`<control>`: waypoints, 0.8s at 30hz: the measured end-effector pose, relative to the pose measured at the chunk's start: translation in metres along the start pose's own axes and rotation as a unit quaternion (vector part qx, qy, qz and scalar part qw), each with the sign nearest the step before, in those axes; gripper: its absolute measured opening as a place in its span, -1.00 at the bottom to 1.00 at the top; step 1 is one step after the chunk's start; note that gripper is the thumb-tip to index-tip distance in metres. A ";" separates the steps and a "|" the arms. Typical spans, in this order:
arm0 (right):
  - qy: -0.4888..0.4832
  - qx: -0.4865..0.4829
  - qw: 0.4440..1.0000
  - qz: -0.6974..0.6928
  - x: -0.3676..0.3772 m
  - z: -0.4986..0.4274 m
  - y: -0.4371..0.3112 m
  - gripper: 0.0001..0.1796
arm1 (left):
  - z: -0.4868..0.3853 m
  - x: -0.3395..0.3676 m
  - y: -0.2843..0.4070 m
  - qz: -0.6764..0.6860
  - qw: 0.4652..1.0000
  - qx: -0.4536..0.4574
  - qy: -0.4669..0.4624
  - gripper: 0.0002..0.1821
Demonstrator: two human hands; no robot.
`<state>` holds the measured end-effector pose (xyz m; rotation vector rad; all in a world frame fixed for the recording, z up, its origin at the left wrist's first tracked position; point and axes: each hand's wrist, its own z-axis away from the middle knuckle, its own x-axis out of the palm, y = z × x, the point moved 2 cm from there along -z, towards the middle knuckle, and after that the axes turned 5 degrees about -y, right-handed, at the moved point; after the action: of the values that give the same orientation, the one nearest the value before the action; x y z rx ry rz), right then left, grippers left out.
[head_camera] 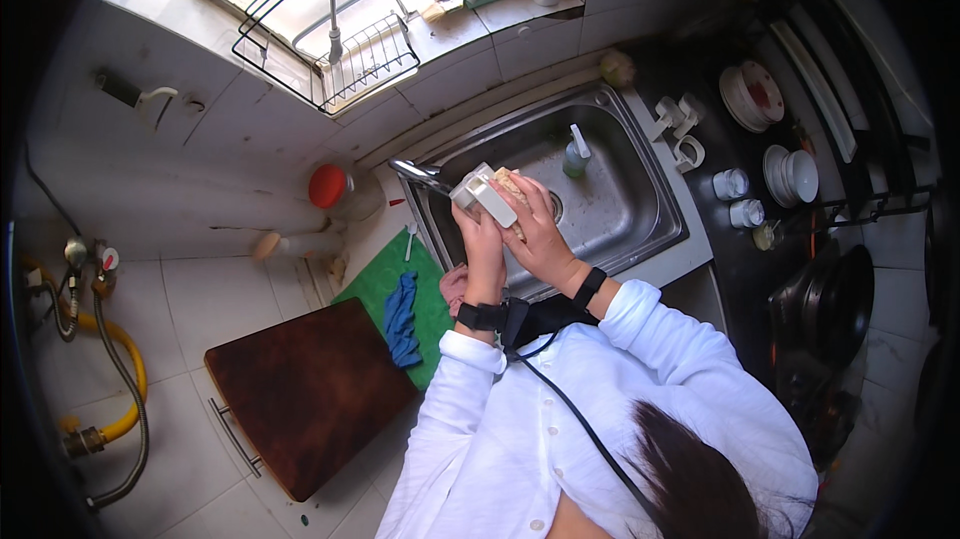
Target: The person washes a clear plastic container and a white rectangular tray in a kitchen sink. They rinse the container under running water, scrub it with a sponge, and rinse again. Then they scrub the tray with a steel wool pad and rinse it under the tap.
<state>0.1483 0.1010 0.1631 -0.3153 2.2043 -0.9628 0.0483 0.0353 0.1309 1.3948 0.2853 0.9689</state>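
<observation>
Over the near left part of the steel sink [600, 216], both hands are on a clear and white plastic container with a handle [491, 197], possibly a spice jar. My left hand [480, 239] grips it from below. My right hand [541, 235] presses a yellowish sponge or cloth [508, 180] against its far side; the fingers cover part of it. The faucet [420, 173] reaches in just left of the container. Inside the sink stands a green pump bottle with a white head [577, 152].
Left of the sink lie a green mat [375, 269], a blue cloth [403, 317] and a pink cloth [453, 287]. A dark wooden board [307, 389] sits nearer. On the right counter are white plastic holders [688, 153], small jars [731, 184] and stacked bowls [791, 177].
</observation>
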 end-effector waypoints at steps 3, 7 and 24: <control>0.005 -0.026 0.999 -0.037 -0.005 -0.004 0.004 -0.42 | 0.005 -0.010 -0.003 0.252 0.964 -0.028 -0.083 -0.49; 0.002 0.093 0.973 -0.213 -0.010 -0.006 0.016 -0.52 | 0.009 -0.020 0.002 0.168 0.975 -0.078 -0.125 -0.56; 0.018 0.206 0.890 -0.406 -0.002 0.004 0.018 -0.63 | 0.020 0.008 0.026 -0.031 0.993 0.096 -0.069 -0.16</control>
<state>0.1539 0.1120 0.1494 -1.0640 1.8118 -1.8486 0.0561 0.0237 0.1613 1.6107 0.3230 0.8061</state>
